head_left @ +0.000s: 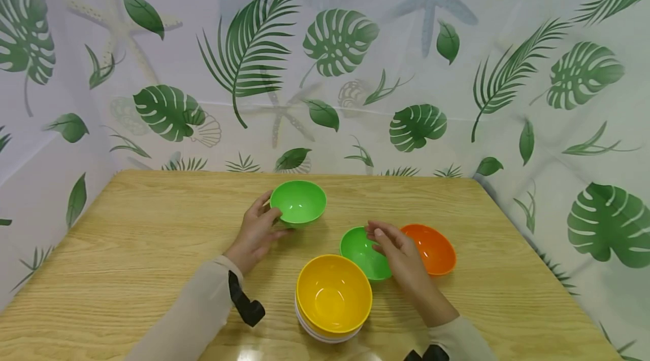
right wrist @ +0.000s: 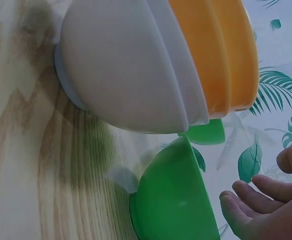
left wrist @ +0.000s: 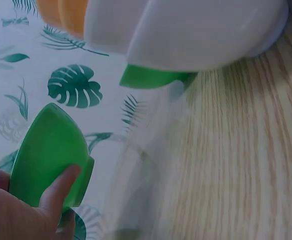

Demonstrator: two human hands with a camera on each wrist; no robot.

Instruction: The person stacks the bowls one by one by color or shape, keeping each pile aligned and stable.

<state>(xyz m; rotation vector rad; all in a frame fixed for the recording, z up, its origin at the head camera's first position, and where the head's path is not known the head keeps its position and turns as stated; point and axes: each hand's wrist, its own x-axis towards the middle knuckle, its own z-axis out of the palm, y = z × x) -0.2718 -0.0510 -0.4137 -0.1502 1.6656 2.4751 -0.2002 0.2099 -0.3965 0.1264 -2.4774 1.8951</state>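
one far green bowl held by the left hand
grip location: left side of the bowl, beyond the stack of yellow and white bowls. right hand, loosely curved, holds nothing and hovers over the near green bowl, which rests on the table beside the orange bowl.

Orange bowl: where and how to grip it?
Probably the rim on its right side, coming in from above right and pinching the wall. The orange bowl sits open side up, so the rim is exposed; its right is clear, while the nearer green bowl and the right hand crowd its left.
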